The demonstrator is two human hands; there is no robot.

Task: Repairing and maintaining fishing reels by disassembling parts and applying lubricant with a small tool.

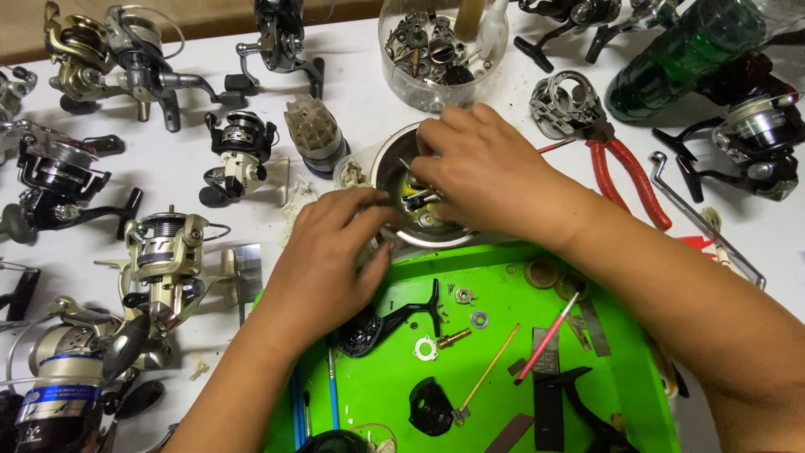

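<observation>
My left hand grips the near rim of a round metal reel part that lies on the white table just behind a green tray. My right hand reaches in from the right, its fingertips pinched on small metal pieces inside that part. Most of the part is hidden under both hands.
Several fishing reels crowd the left side. A clear tub of small parts stands behind. Red-handled pliers and a green bottle lie right. The tray holds washers, a black handle, rods and tools.
</observation>
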